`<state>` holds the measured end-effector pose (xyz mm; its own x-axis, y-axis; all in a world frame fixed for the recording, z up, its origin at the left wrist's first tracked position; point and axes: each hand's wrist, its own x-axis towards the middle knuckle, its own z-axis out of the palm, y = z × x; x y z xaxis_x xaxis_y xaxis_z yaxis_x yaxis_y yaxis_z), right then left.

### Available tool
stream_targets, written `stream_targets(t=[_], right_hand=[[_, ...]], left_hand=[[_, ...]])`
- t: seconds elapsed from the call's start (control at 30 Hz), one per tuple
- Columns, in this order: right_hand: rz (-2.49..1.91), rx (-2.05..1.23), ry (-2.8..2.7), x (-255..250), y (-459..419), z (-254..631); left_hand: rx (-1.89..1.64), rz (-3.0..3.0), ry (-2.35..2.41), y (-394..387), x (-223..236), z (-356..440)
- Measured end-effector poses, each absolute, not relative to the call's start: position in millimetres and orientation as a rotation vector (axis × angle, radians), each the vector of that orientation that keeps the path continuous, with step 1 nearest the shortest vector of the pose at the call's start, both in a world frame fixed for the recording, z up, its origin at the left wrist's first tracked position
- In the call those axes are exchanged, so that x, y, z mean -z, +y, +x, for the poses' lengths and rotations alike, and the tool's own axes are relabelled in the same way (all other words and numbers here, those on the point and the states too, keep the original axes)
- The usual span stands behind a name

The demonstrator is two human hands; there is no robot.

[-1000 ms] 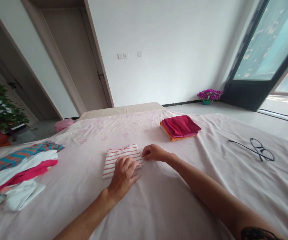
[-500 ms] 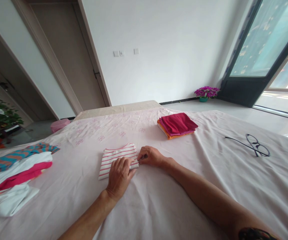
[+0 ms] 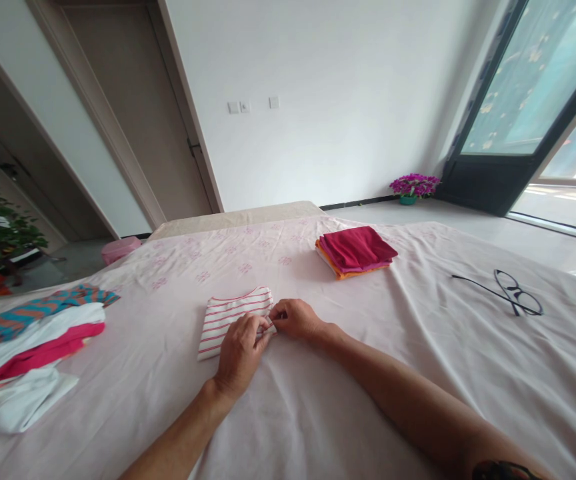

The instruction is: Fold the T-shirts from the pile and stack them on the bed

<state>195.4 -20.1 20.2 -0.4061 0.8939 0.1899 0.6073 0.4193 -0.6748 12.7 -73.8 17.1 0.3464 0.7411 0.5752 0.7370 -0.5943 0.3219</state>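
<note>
A white shirt with red stripes [image 3: 221,325] lies folded into a small, roughly square bundle on the pale pink sheet [image 3: 368,427]. My left hand [image 3: 242,347] rests over its lower right part, fingers bent and thumb close to the fingertips at the near right corner. From the right, my right hand [image 3: 295,318] pinches the shirt's right edge between thumb and fingers. The two hands almost touch there, and the fingertips partly hide the cloth between them.
Beyond my right hand sits a stack of folded clothes [image 3: 358,248], dark red on top. Eyeglasses [image 3: 515,293] lie on the right. At left are loose clothes [image 3: 43,340], striped, white and red. A pink stool [image 3: 121,249] and potted purple flowers [image 3: 413,187] stand beyond the sheet.
My right hand has shifted slightly left, onto the shirt's right edge, and its fingers now meet the cloth beside my left hand. The left hand has barely moved.
</note>
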Motion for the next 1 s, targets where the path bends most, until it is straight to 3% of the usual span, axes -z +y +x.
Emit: stream_targets(t=[0.2,0.37,0.73,1.0], right_hand=[[-1.143,-0.999,-2.169,-34.8,-11.9,218.1],[-1.196,-0.785,-1.983,-43.3,-12.9,210.2],[-1.214,-0.553,-2.327,-31.6,-5.1,200.1],[-1.319,-0.325,-2.354,-68.9,-32.1,183.7]], left_hand=[[-0.899,2.66,1.295,-81.2,-24.6,10.6],[-0.878,2.655,1.262,-86.7,-36.5,3.2],[-0.606,2.912,1.11,-84.5,-26.1,-19.4],[-0.729,2.69,1.462,-84.8,-32.0,-61.6]])
